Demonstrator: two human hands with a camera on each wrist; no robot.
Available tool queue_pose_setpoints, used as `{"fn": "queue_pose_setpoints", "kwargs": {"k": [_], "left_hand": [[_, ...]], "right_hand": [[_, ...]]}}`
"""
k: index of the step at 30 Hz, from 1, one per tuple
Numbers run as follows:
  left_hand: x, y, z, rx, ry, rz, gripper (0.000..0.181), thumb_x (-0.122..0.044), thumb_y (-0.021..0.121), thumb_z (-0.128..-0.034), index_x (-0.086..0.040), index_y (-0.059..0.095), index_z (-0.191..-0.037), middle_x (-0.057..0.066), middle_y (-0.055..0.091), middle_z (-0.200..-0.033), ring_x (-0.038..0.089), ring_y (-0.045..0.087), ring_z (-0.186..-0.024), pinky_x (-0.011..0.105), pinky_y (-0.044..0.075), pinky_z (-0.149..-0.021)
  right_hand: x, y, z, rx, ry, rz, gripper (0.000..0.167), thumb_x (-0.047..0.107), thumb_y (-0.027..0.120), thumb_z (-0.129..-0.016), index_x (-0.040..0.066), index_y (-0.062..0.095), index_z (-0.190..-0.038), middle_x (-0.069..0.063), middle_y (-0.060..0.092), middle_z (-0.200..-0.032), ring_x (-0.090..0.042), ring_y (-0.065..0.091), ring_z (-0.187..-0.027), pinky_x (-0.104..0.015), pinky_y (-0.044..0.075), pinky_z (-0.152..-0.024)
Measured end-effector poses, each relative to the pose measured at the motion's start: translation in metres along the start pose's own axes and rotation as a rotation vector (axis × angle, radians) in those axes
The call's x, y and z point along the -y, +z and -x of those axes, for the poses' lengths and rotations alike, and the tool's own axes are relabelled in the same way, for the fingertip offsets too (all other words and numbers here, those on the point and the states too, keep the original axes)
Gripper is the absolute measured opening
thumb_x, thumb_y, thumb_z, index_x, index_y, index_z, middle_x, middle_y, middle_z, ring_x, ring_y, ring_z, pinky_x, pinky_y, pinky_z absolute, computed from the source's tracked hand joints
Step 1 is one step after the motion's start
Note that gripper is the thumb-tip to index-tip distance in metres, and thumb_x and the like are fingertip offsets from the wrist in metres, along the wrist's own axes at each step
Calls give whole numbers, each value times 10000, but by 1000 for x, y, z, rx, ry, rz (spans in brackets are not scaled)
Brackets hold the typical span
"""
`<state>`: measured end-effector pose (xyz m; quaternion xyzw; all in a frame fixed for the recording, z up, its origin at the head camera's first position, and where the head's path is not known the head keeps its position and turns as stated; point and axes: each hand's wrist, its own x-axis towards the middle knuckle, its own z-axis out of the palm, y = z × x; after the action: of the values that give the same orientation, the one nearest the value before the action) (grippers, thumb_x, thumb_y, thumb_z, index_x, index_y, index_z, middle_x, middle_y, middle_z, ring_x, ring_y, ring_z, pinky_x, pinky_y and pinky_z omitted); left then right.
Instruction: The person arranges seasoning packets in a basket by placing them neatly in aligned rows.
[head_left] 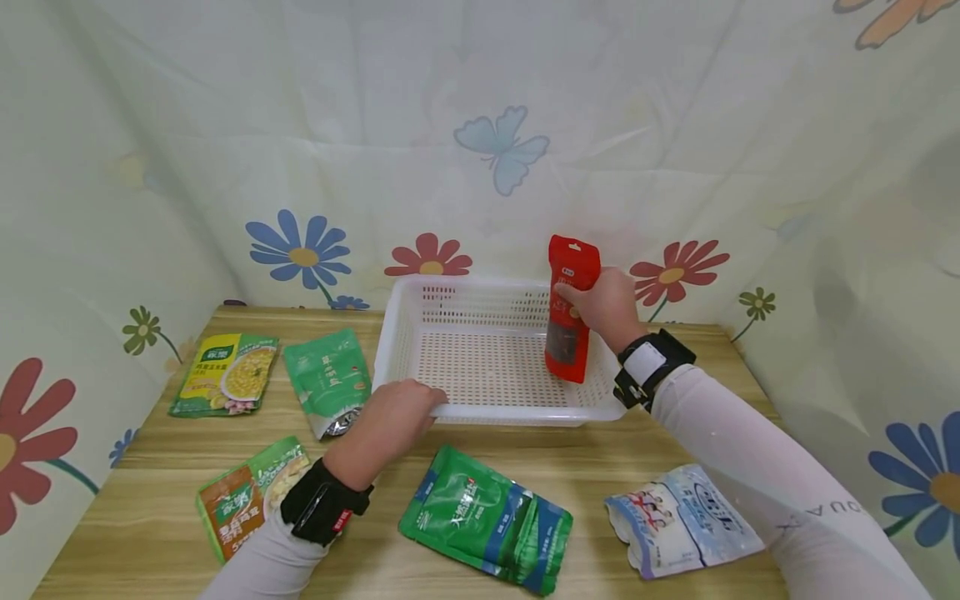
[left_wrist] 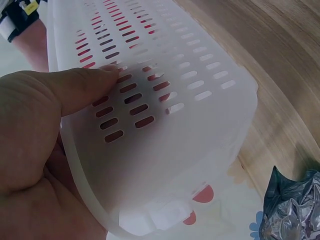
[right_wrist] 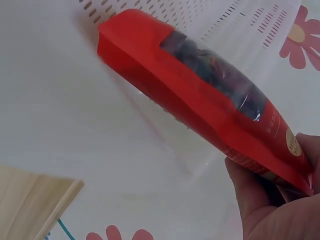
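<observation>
My right hand [head_left: 609, 307] grips a tall red pouch [head_left: 573, 287] by its upper part, thumb across the front. The pouch stands nearly upright at the right end of a white plastic basket [head_left: 480, 412], its lower end inside. A clear window in the right wrist view shows dark contents in the pouch [right_wrist: 165, 75]. My left hand [head_left: 392, 421] holds the basket's near left rim. In the left wrist view the thumb [left_wrist: 85, 90] presses on the slotted wall [left_wrist: 165, 145], and the other fingers are mostly hidden beyond the rim.
Left of the basket lie a yellow-green soup packet [head_left: 228, 375] and a green pouch [head_left: 330, 375]. Nearer are a brown-green packet [head_left: 240, 504], a green and blue pouch [head_left: 480, 517] and a pale blue-white pouch [head_left: 682, 521]. A flowered curtain [head_left: 337, 125] hangs behind the wooden table [head_left: 600, 467].
</observation>
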<state>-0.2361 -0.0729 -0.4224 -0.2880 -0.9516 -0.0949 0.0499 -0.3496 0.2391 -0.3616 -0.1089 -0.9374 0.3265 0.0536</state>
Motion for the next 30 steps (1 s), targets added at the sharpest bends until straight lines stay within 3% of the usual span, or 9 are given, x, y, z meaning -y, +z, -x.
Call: {"fn": "queue_pose_setpoints", "kwargs": {"k": [9, 20, 30], "left_hand": [[0, 0, 1, -11, 7, 5, 161, -20, 743, -863, -131, 768, -978, 33, 761, -864, 170, 671, -726, 375, 541, -634], [-2, -2, 0, 7, -7, 15, 156, -29, 745, -876, -116, 769, -1003, 49, 763, -884, 176, 673, -742, 369, 548, -661], [-4, -4, 1, 10, -21, 21, 154, -36, 750, -875, -122, 775, -1000, 41, 760, -881, 164, 664, -745, 365, 550, -667]], "right_hand": [[5, -8, 2, 68, 27, 18, 620, 421, 721, -941, -4, 519, -1345, -194, 675, -1289, -358, 657, -1056, -485, 589, -933], [9, -22, 11, 68, 29, 70, 625, 399, 757, -906, -3, 507, -1313, -195, 677, -1284, -359, 672, -1049, -491, 587, -936], [2, -22, 39, 40, -59, 146, 563, 377, 776, -899, -13, 578, -1253, -200, 719, -1203, -358, 708, -974, -483, 606, -882]]}}
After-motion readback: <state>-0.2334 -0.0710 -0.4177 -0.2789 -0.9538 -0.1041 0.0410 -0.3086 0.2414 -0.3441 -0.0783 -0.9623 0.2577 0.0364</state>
